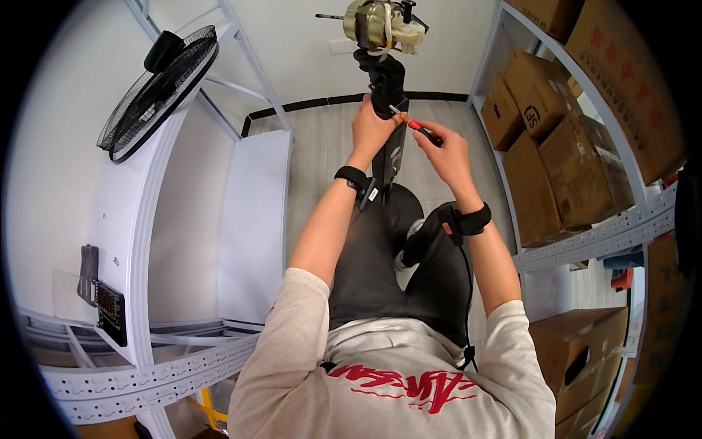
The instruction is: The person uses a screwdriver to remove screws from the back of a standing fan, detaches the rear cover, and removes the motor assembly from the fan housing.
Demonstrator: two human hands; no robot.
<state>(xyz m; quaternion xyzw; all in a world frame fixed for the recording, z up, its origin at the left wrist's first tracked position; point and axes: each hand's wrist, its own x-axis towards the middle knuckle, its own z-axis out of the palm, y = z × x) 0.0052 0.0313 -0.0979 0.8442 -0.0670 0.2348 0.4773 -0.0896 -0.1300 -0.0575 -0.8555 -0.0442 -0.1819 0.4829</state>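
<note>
A black fan stand [388, 84] rises ahead of me, with a bare fan motor [365, 25] at its top, its shaft pointing left and pale wires hanging at its side. My left hand [373, 130] is closed around the stand's neck, its far fingers hidden behind the black plastic. In my right hand [447, 155] is a screwdriver [414, 124] with a red and black handle. Its metal tip points up and left at the stand, close by my left fingers; whether it touches a screw I cannot tell.
On the left shelf [167, 190] lie a black fan grille [164, 95] and, nearer me, an opened bit case [111, 314]. Cardboard boxes [585, 172] fill the rack at right, with another carton [578, 351] lower down. My legs [373, 256] flank the stand's lower part.
</note>
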